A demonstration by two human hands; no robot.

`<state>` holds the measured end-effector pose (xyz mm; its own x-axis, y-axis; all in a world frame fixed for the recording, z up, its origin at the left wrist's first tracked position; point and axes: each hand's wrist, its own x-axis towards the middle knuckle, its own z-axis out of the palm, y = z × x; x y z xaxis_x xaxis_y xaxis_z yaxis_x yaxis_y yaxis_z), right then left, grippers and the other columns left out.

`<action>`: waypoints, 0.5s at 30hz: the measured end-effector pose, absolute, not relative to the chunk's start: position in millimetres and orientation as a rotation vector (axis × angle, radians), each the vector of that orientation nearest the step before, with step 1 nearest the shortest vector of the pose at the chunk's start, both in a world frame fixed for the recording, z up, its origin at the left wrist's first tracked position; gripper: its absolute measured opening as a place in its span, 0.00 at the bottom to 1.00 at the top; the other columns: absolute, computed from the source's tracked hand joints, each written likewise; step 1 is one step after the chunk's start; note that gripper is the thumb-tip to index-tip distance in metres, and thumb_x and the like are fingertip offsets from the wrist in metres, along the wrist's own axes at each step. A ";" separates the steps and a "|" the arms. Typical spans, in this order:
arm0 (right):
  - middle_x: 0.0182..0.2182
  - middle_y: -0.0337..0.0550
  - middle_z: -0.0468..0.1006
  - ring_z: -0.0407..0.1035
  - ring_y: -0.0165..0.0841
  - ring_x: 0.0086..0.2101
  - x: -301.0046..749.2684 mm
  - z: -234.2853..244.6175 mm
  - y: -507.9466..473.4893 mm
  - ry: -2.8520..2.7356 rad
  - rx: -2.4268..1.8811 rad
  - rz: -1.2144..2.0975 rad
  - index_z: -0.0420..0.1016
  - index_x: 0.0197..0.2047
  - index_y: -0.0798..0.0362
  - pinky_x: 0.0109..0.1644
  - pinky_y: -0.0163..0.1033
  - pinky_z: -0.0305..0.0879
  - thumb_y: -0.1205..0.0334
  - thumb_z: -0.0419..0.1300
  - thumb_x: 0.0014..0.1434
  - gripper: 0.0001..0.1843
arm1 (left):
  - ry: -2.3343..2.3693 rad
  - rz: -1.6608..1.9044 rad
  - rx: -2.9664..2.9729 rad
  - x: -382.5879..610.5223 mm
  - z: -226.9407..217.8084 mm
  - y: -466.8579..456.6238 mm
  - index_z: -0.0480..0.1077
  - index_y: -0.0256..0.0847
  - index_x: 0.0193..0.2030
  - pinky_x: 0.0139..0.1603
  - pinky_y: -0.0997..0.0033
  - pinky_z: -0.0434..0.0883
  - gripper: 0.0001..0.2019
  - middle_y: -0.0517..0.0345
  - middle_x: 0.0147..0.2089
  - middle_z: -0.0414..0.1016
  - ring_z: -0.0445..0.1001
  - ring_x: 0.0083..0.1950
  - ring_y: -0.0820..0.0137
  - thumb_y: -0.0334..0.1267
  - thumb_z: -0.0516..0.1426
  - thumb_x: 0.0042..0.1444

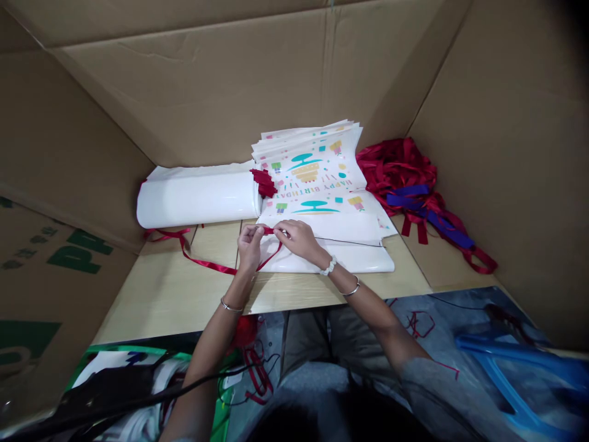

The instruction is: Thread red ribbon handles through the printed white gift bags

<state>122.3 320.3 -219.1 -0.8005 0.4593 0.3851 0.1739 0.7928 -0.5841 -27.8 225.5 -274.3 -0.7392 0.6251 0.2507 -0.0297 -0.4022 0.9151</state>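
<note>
Head cam: red ribbon [216, 266] pinched betw. L+R fingers [279, 228]

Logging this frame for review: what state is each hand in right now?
Left hand: closed, pinching the red satin ribbon.
Right hand: closed, pinching the same ribbon.

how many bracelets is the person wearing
3: a thin silver bangle on the left wrist, then a white beaded bracelet and a thin silver bangle on the right wrist.
</note>
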 end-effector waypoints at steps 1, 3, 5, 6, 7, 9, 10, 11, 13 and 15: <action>0.39 0.41 0.83 0.74 0.36 0.42 122.2 -219.3 320.3 -2.466 -0.486 0.732 0.80 0.44 0.50 0.48 0.38 0.60 0.62 0.57 0.73 0.09 | 1.407 2.177 0.827 -28.2 -275.1 225.5 0.71 0.41 0.33 0.47 0.68 0.75 0.21 0.55 0.38 0.82 0.79 0.38 0.69 0.54 0.73 0.49; 0.36 0.40 0.83 0.74 0.35 0.40 122.1 -219.6 320.2 -2.474 -0.533 0.759 0.80 0.44 0.50 0.47 0.37 0.60 0.62 0.57 0.73 0.09 | 1.430 2.172 0.842 -28.9 -276.3 225.2 0.72 0.40 0.33 0.46 0.69 0.74 0.21 0.55 0.37 0.82 0.79 0.38 0.70 0.53 0.73 0.50; 0.35 0.38 0.83 0.74 0.34 0.38 122.3 -219.7 319.5 -2.466 -0.574 0.831 0.79 0.45 0.49 0.45 0.36 0.60 0.63 0.56 0.73 0.09 | 1.471 2.166 0.849 -29.2 -277.0 225.0 0.72 0.40 0.33 0.43 0.71 0.73 0.20 0.56 0.36 0.81 0.78 0.36 0.71 0.52 0.73 0.51; 0.35 0.37 0.83 0.74 0.34 0.37 122.4 -219.9 318.9 -2.458 -0.590 0.870 0.78 0.46 0.48 0.43 0.35 0.60 0.64 0.55 0.73 0.09 | 1.491 2.166 0.845 -29.1 -277.1 225.0 0.73 0.40 0.33 0.41 0.71 0.73 0.20 0.56 0.35 0.81 0.77 0.34 0.71 0.52 0.73 0.51; 0.36 0.36 0.84 0.74 0.33 0.35 122.5 -220.2 318.2 -2.451 -0.603 0.900 0.77 0.47 0.48 0.42 0.35 0.60 0.64 0.54 0.73 0.10 | 1.506 2.166 0.838 -28.8 -277.1 225.1 0.73 0.40 0.33 0.40 0.72 0.73 0.20 0.57 0.34 0.81 0.77 0.33 0.72 0.52 0.73 0.50; 0.36 0.36 0.84 0.74 0.33 0.35 122.4 -221.0 316.9 -2.453 -0.629 0.899 0.76 0.48 0.47 0.41 0.35 0.59 0.64 0.53 0.73 0.10 | 1.516 2.167 0.826 -28.0 -276.7 225.6 0.73 0.40 0.33 0.39 0.72 0.72 0.21 0.57 0.34 0.80 0.76 0.32 0.72 0.53 0.74 0.49; 0.36 0.37 0.84 0.75 0.34 0.35 122.3 -221.6 316.3 -2.459 -0.643 0.874 0.75 0.49 0.48 0.41 0.35 0.58 0.64 0.52 0.74 0.10 | 1.513 2.167 0.825 -27.4 -276.4 225.8 0.73 0.40 0.32 0.39 0.71 0.72 0.21 0.57 0.34 0.80 0.75 0.32 0.72 0.53 0.74 0.49; 0.36 0.38 0.83 0.75 0.35 0.36 122.1 -222.2 316.0 -2.466 -0.655 0.843 0.75 0.49 0.48 0.41 0.36 0.58 0.64 0.51 0.74 0.11 | 1.511 2.164 0.827 -26.8 -276.0 225.9 0.73 0.40 0.32 0.39 0.71 0.72 0.21 0.57 0.34 0.80 0.75 0.32 0.72 0.53 0.74 0.49; 0.37 0.39 0.83 0.76 0.36 0.37 121.7 -223.2 315.6 -2.476 -0.664 0.800 0.74 0.49 0.48 0.41 0.36 0.58 0.62 0.50 0.75 0.11 | 1.514 2.156 0.834 -25.6 -275.0 225.5 0.72 0.40 0.32 0.40 0.71 0.73 0.21 0.56 0.34 0.80 0.75 0.32 0.72 0.52 0.73 0.50; 0.37 0.39 0.83 0.76 0.36 0.37 121.3 -223.7 315.5 -2.476 -0.657 0.794 0.74 0.49 0.47 0.41 0.36 0.57 0.61 0.50 0.76 0.11 | 1.527 2.148 0.842 -24.4 -273.9 224.5 0.72 0.40 0.32 0.41 0.70 0.73 0.20 0.56 0.34 0.80 0.75 0.33 0.72 0.52 0.73 0.51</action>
